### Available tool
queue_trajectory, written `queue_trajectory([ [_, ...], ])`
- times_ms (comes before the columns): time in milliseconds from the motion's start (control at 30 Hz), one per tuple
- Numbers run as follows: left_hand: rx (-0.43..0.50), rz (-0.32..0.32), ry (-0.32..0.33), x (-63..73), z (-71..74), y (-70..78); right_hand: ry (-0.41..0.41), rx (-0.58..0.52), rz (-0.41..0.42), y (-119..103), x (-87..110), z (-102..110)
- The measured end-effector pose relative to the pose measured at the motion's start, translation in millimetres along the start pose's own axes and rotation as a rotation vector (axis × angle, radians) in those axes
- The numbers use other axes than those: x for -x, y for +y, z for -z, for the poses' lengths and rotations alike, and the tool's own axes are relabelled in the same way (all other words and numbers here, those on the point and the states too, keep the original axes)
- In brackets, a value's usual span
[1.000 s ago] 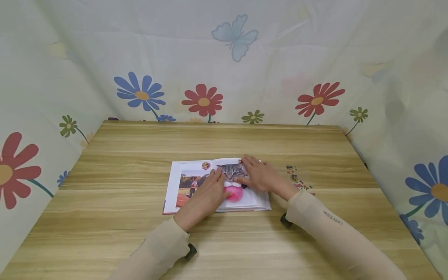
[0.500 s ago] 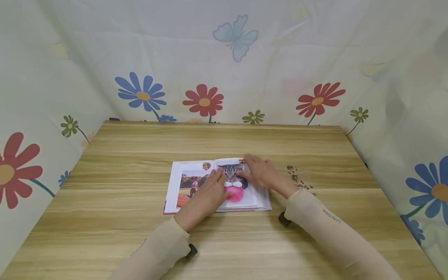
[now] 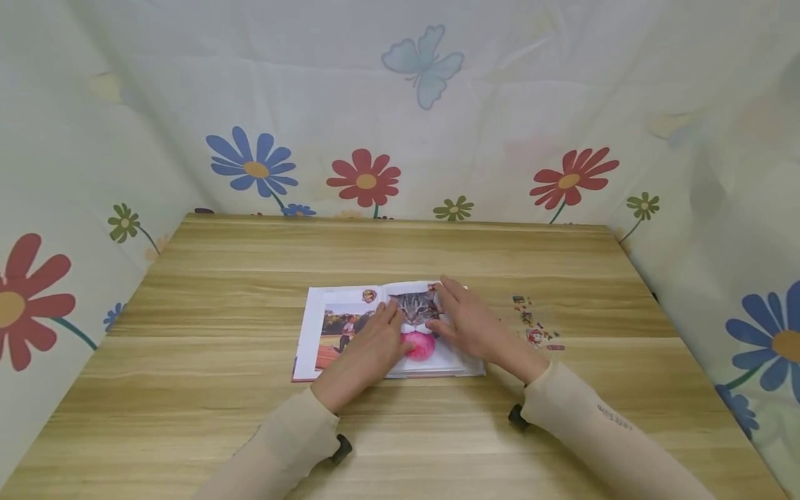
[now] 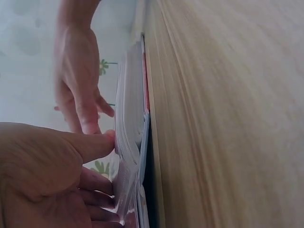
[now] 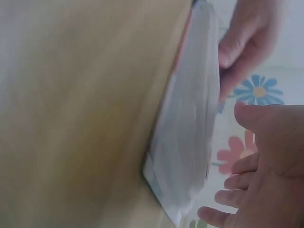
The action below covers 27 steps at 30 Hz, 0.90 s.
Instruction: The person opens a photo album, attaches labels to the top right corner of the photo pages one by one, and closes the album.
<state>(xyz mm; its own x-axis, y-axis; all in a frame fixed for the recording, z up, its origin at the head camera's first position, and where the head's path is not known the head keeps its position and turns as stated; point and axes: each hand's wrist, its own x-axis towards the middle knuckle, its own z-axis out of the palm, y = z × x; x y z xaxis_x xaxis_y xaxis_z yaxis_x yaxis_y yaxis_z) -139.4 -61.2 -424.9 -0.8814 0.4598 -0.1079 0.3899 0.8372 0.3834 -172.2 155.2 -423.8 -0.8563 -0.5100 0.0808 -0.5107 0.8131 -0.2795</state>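
An open photo album (image 3: 305, 340) lies on the table, its clear-sleeved pages stacked thick in the left wrist view. The right page shows a cat picture (image 3: 412, 309) with a fluffy pink ball (image 3: 420, 346); the left page holds a photo of a runner (image 3: 345, 332). My left hand (image 3: 365, 351) rests across the album near its spine, fingers straight and thumb tip (image 4: 108, 137) at the page surface. Over the right page's outer part is my right hand (image 3: 475, 323), fingers extended and holding nothing. In the right wrist view its fingertips (image 5: 242, 183) are close over the page.
Right of the album lies a clear sheet with several small colourful stickers (image 3: 534, 337), partly behind my right hand. Wood-grain table (image 3: 250, 253) surrounds the album. A flowered curtain (image 3: 300, 83) hangs behind and along both sides.
My right hand shifts over the right page, its thumb first going up across the cat's face, then back down and right. The left hand stays in place.
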Motion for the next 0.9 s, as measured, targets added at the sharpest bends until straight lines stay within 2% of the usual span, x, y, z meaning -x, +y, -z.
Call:
queue_trajectory([
  [100,-0.010,-0.011,0.004,-0.3,-0.9,-0.2,-0.045,0.009,0.000,-9,5.5,-4],
  [200,-0.014,-0.013,0.004,-0.1,-1.2,0.0,-0.122,0.027,-0.039,-14,8.6,-8],
  [300,-0.013,-0.009,0.000,0.6,-0.7,0.0,-0.164,0.057,-0.065,-16,9.4,-11],
  [633,-0.021,-0.025,0.011,1.3,-1.6,-2.1,-0.125,0.101,-0.050,-14,6.6,-14],
  [900,-0.010,-0.024,0.018,1.2,-1.5,-3.2,-0.153,0.131,-0.076,-13,-2.0,-13],
])
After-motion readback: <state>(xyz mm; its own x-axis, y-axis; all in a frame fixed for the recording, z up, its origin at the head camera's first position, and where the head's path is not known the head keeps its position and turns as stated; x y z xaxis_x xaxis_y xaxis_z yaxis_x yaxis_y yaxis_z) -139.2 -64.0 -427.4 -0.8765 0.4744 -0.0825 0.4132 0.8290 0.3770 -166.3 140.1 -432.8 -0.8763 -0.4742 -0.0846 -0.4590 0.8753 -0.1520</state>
